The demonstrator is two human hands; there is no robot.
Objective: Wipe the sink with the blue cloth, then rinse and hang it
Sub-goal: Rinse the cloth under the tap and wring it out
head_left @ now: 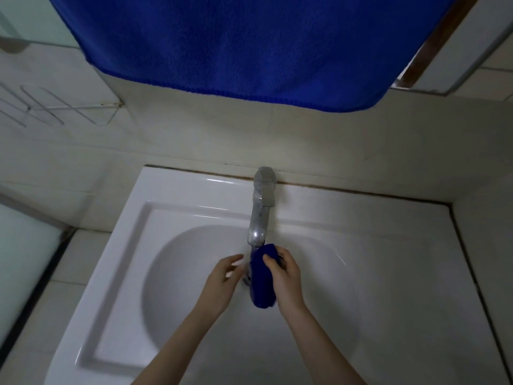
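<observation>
A white sink [177, 207] fills the lower half of the head view, with a chrome faucet [261, 207] at its back edge reaching over the basin. My right hand [286, 276] grips a bunched blue cloth [261, 284] just under the spout, over the basin. Its fingers curl round the cloth's upper end. My left hand [222, 282] hovers a little to the left of the cloth with relaxed fingers and holds nothing. Water under the spout is too blurred to make out.
A large blue towel [236, 48] hangs from above and covers the top of the view. A wire rack [55, 107] is fixed to the tiled wall at the left. A tiled wall closes in on the sink's right side.
</observation>
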